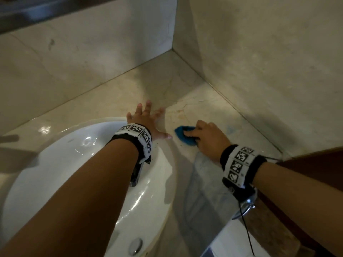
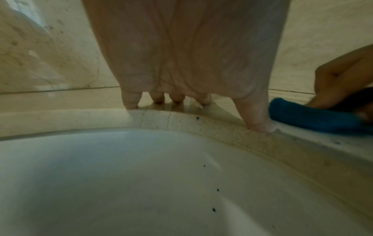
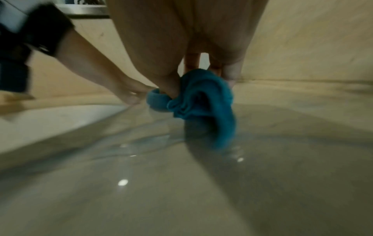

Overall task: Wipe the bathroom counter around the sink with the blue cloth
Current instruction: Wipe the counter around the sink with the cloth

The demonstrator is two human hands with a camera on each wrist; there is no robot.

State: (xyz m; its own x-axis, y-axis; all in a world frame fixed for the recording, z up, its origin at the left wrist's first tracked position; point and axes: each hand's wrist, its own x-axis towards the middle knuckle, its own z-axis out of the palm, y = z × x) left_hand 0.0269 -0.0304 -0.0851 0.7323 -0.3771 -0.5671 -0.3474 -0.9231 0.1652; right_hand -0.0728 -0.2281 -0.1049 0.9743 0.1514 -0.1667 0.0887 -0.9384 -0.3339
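The left hand (image 2: 187, 52) lies spread on the surface (image 2: 66, 99) behind the sink (image 2: 121, 175), its thumb beside the blue cloth (image 2: 310, 119) under the right hand (image 2: 341, 79).

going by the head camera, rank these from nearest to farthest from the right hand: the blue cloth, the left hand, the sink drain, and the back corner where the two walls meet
1. Blue cloth: gripped in the right hand itself, on the counter.
2. Left hand: just left of the cloth, flat by the sink rim.
3. and 4. Back corner, up behind, and sink drain, down left in the basin: both far, too close to call.

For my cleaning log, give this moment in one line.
right hand: grips blue cloth on counter | left hand: flat beside sink
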